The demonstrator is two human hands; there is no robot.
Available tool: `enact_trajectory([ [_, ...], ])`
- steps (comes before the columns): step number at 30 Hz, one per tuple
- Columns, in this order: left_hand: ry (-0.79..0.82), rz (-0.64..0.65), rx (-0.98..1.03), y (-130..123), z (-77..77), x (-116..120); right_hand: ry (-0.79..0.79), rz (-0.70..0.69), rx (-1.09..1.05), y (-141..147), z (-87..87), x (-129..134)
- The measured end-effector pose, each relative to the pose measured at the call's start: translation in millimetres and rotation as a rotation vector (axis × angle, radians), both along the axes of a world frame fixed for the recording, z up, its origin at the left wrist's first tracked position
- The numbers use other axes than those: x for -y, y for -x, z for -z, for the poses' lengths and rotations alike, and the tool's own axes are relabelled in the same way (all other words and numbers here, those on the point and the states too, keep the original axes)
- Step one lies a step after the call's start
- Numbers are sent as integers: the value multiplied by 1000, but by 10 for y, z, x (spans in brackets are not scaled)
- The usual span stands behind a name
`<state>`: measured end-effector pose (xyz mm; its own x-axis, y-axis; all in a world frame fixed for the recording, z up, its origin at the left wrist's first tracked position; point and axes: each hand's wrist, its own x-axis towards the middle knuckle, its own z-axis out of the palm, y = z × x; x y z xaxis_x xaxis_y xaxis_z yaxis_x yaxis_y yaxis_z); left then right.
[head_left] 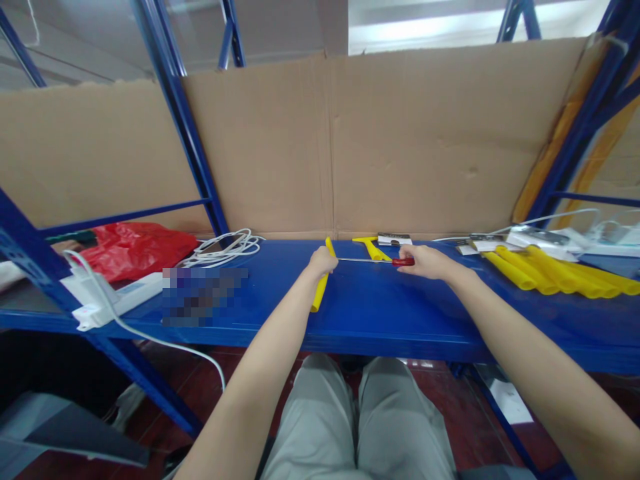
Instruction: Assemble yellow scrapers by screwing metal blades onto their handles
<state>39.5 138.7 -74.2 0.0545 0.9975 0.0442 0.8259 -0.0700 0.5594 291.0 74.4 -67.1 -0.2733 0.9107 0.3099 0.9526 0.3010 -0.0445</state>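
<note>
My left hand [324,260] is closed around a yellow plastic handle [319,295], which stands slightly tilted over the blue shelf top. In my right hand [420,261] is a screwdriver [403,262] with a red grip. Its thin metal shaft points left and reaches the yellow handle at my left hand; whether the tip touches or enters it is hidden. Just behind the screwdriver lie a yellow T-shaped piece [371,248] and a small dark-and-white packet [395,239].
Several yellow handles [555,270] lie in a row at right, near white papers and cables. At left are a coiled white cable [227,248], a red plastic bag [137,250] and a white power strip [143,292]. A cardboard panel [380,147] and blue posts [193,133] bound the shelf [380,313].
</note>
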Motion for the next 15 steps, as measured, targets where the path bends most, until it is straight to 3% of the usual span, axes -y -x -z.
enact_trajectory([
  [6, 3, 18, 10, 3, 22, -22, -32, -6, 98, -1, -6, 17],
  [15, -5, 31, 21, -4, 35, -25, 1, 58, 39, 32, 0, 26],
])
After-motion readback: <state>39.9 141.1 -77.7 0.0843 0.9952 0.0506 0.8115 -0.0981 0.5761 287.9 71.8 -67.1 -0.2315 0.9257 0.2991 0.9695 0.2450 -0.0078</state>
